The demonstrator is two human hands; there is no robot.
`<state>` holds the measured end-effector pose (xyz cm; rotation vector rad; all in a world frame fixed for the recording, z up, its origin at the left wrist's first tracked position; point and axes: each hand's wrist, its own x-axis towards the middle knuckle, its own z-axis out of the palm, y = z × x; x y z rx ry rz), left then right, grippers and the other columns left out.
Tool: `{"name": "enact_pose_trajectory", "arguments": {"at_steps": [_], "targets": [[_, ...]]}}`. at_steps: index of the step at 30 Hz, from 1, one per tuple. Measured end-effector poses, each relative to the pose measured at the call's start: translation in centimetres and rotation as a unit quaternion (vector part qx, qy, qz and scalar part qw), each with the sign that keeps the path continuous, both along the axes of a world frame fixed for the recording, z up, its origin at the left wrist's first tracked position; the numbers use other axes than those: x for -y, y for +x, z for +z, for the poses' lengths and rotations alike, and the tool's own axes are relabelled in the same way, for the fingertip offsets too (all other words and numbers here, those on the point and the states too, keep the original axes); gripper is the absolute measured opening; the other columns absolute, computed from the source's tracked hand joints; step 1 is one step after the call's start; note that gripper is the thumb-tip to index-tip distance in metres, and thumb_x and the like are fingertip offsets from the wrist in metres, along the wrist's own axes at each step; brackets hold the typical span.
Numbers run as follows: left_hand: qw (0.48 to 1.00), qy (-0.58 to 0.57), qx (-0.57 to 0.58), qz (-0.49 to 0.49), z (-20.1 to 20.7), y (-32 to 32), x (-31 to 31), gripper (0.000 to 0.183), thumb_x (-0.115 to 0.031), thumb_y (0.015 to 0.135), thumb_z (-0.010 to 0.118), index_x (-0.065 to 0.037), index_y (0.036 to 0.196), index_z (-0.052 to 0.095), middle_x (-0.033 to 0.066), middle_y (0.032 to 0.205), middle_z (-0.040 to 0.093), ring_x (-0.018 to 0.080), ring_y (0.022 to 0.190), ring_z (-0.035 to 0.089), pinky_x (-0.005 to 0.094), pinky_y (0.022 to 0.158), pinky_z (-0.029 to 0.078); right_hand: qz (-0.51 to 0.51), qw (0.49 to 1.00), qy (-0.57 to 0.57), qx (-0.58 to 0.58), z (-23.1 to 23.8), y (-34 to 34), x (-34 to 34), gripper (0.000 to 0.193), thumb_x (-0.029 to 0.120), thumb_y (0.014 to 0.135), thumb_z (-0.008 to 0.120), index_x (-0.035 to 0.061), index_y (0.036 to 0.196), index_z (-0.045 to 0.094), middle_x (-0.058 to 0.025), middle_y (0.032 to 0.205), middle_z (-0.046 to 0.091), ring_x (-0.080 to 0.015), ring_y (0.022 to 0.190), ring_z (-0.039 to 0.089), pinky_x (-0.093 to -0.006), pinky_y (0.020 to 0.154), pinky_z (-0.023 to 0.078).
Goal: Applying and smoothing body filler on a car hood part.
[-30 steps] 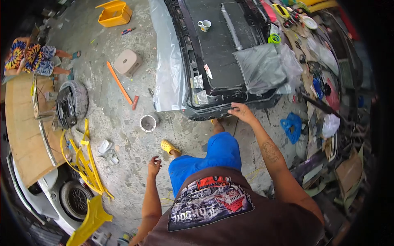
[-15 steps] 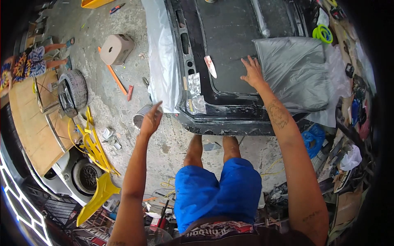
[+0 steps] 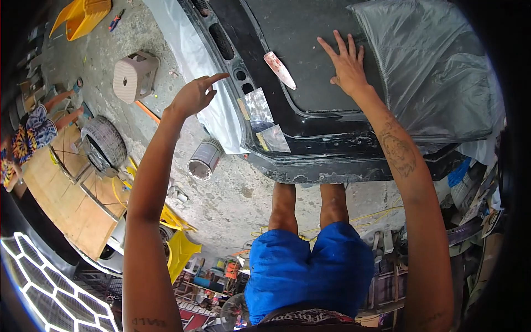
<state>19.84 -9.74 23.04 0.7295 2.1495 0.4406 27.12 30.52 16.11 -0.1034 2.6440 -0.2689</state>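
The person's blue fabric shorts [image 3: 310,271] are just short of the near edge of a large black metal panel [image 3: 343,143], which lies flat in front of the legs. Near the panel's near left corner, a grey cylindrical tin [image 3: 206,157] stands on the floor. Two silvery flat pieces [image 3: 259,108] lie on that same corner of the panel. Beyond them, the left hand [image 3: 192,97] is over the panel's left border, index finger stretched toward its rim and the other fingers loosely bent, with nothing visible in the grip. The right hand [image 3: 349,72] is over the panel's flat middle, fingers spread wide and holding nothing; whether either hand touches the panel I cannot tell. Between the hands, a white, red-smeared pointed blade-shaped piece [image 3: 280,71] lies on the panel. A grey translucent plastic sheet [image 3: 442,83] covers the panel's right part, and a whitish plastic sheet [image 3: 185,50] runs along its left side. Well left of the panel are a beige plastic stool [image 3: 127,77] and, farther off, a yellow plastic crate [image 3: 83,16].
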Motion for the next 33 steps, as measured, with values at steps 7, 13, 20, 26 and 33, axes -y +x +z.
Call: {"name": "enact_pose_trajectory", "arguments": {"at_steps": [7, 13, 20, 26, 33], "targets": [[0.948, 0.080, 0.028, 0.307, -4.2, 7.6, 1.3, 0.034, -0.017, 0.092, 0.067, -0.004, 0.122, 0.059, 0.0146, 0.097, 0.069, 0.0203, 0.077, 0.067, 0.0337, 0.069, 0.053, -0.094, 0.938, -0.334, 0.024, 2.7, 4.8, 7.9, 0.050, 0.015, 0.078, 0.078, 0.0068, 0.122, 0.056, -0.0165, 0.122, 0.054, -0.0382, 0.115, 0.053, -0.0454, 0.094, 0.046], [0.795, 0.136, 0.093, 0.584, -10.5, 15.7, -1.7, 0.041, -0.021, 0.084, 0.078, 0.006, 0.111, 0.063, 0.0125, 0.100, 0.069, 0.0177, 0.085, 0.068, 0.0285, 0.076, 0.053, -0.243, 0.888, -0.383, 0.074, -0.7, 11.0, 14.8, 0.045, 0.015, 0.080, 0.078, 0.0020, 0.119, 0.059, -0.0149, 0.107, 0.058, -0.0281, 0.082, 0.062, -0.0380, 0.075, 0.052], [0.727, 0.166, 0.119, 0.656, -10.4, 18.4, -2.0, 0.033, -0.016, 0.083, 0.078, 0.002, 0.106, 0.063, 0.0049, 0.089, 0.066, 0.0124, 0.077, 0.063, 0.0252, 0.072, 0.050, -0.280, 0.876, -0.388, 0.067, -1.2, 11.5, 16.9, 0.038, 0.016, 0.081, 0.078, 0.0026, 0.113, 0.063, -0.0127, 0.104, 0.060, -0.0218, 0.074, 0.064, -0.0336, 0.069, 0.054], [0.692, 0.206, 0.196, 0.663, -7.1, 20.8, -6.3, 0.024, -0.014, 0.090, 0.071, 0.002, 0.106, 0.063, 0.0038, 0.083, 0.067, 0.0102, 0.074, 0.062, 0.0236, 0.069, 0.049, -0.367, 0.794, -0.474, 0.102, -1.8, 12.9, 12.1, 0.016, 0.011, 0.087, 0.072, 0.0036, 0.093, 0.060, -0.0068, 0.077, 0.065, -0.0133, 0.072, 0.061, -0.0286, 0.066, 0.048], [0.877, 0.117, -0.013, 0.467, -5.2, 16.7, -1.8, 0.027, -0.008, 0.095, 0.061, -0.005, 0.122, 0.064, 0.0063, 0.083, 0.064, 0.0111, 0.070, 0.059, 0.0263, 0.065, 0.050, -0.262, 0.912, -0.313, -0.028, 1.7, 7.7, -1.5, 0.011, 0.007, 0.089, 0.067, 0.0013, 0.095, 0.060, -0.0122, 0.079, 0.065, -0.0212, 0.070, 0.063, -0.0326, 0.067, 0.049]]}}
